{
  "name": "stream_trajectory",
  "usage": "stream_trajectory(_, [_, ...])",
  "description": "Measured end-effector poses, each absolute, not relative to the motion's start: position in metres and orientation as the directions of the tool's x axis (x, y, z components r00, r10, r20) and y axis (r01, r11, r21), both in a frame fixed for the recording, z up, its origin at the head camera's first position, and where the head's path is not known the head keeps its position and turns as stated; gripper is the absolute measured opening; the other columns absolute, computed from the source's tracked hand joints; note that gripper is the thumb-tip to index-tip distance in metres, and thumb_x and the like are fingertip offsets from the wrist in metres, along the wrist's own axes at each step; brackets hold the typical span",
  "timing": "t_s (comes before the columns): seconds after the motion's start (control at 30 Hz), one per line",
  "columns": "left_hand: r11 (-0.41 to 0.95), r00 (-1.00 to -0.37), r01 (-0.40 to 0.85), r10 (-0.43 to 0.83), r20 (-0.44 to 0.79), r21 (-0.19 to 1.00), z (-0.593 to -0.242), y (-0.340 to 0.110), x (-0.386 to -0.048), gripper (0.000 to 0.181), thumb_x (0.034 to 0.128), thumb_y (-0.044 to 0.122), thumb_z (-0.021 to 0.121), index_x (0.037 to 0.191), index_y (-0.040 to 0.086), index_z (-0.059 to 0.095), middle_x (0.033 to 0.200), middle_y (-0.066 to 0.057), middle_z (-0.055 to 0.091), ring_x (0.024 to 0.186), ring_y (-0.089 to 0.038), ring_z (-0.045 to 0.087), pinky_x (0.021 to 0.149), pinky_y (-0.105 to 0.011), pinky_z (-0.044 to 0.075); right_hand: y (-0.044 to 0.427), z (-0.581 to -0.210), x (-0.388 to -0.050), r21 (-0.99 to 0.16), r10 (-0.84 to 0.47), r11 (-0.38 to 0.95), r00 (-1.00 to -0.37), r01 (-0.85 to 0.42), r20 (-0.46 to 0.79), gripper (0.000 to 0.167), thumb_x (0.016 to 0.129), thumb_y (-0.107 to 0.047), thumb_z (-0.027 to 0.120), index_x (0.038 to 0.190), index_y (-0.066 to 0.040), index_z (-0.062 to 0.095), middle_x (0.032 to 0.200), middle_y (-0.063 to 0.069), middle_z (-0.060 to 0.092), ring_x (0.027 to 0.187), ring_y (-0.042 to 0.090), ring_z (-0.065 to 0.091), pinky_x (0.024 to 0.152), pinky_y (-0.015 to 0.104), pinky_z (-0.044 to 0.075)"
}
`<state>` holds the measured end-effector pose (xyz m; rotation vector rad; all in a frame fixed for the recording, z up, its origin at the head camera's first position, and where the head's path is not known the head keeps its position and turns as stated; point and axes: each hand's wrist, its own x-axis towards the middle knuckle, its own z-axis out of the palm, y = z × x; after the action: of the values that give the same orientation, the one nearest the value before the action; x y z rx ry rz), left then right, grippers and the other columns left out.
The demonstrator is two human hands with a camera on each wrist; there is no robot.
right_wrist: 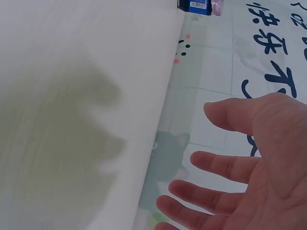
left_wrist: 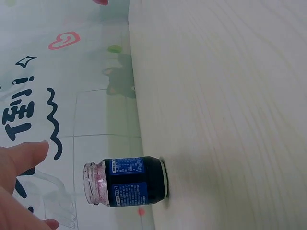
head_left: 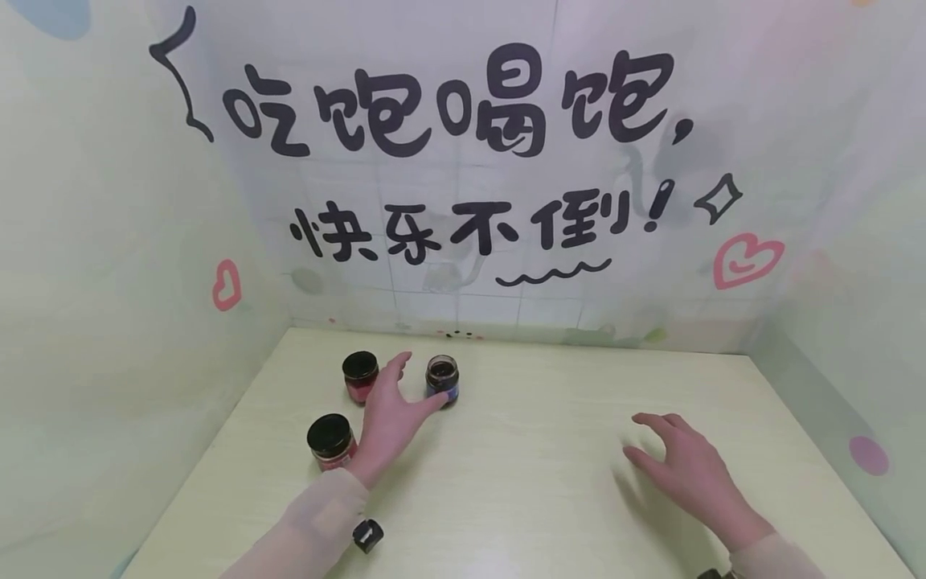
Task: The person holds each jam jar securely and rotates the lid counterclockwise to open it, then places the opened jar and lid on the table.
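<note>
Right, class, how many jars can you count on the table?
3: one black-lidded jar at back left, a second black-lidded jar nearer the front, and a lidless blue-labelled jar beside the left hand. Others could be hidden behind that hand.

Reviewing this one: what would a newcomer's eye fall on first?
The big black writing across the back wall. Below it, an open dark jar stands on the table, just right of the left hand. Two black-lidded jars stand farther left.
</note>
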<state>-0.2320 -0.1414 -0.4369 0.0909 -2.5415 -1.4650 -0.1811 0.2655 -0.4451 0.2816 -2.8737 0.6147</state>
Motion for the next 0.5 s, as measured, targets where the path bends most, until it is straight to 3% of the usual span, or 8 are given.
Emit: stream_trajectory(0.5, [0.513,-0.970,0.064,-0.169,0.174,0.856,-0.427,-0.153,-0.214,0.090,0.0777,0.029,0.088,0.151,0.009,0.040,0.151,-0.012,0.044,0.137,-0.033,0.042,0.107,-0.053,0.039,0.238,-0.434,-0.199,-0.427,-0.158,0.865,-0.952,-0.262,0.264,0.051,0.092,-0.042,0.072,0.132,-0.012,0.063,0.122,0.014,0.062,0.097,0.035,0.066,0.079,0.055,0.051])
